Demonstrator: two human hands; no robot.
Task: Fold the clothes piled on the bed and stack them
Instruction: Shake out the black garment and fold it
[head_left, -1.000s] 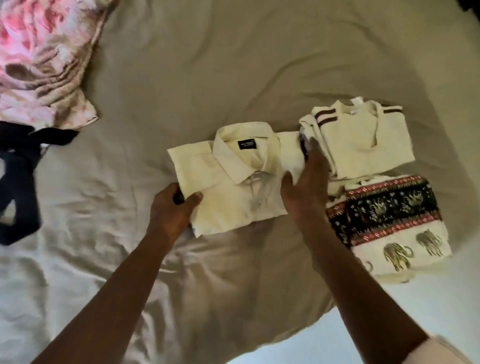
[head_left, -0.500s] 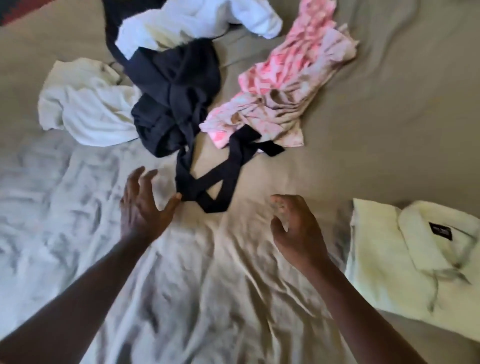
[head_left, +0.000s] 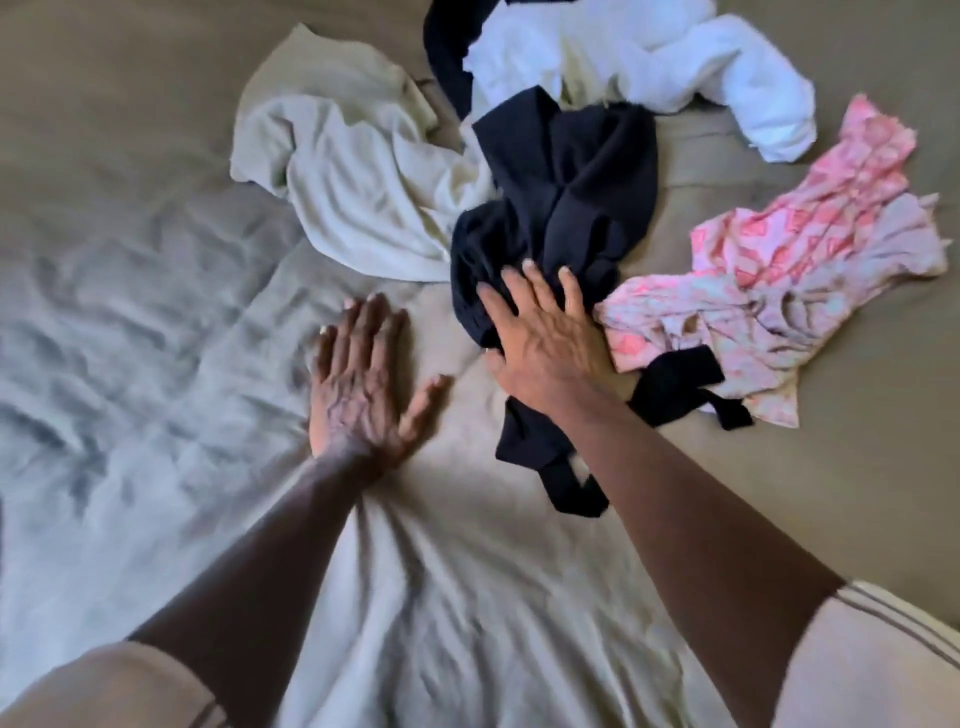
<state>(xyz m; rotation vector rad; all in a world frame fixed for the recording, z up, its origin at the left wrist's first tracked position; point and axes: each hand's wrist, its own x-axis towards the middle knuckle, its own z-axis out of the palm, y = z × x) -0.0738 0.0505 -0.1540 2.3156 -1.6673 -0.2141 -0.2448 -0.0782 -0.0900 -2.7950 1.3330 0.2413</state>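
Note:
A crumpled black garment (head_left: 571, 171) with long straps lies in the middle of the bed. My right hand (head_left: 545, 332) rests on its lower part, fingers spread and reaching into the cloth. My left hand (head_left: 363, 384) lies flat with straight fingers on the beige sheet (head_left: 156, 364), just left of the black garment. A cream top (head_left: 363, 182) lies crumpled to the left of the black one. A pink patterned garment (head_left: 789, 280) lies to the right, and a white garment (head_left: 649, 57) is bunched at the back.
The wrinkled sheet spreads wide on the left and in front of me. The folded clothes seen earlier are out of view.
My view swung left from the folded shirts to the unfolded pile. Both hands moved forward: the right one came onto the black garment, the left one came down onto the sheet.

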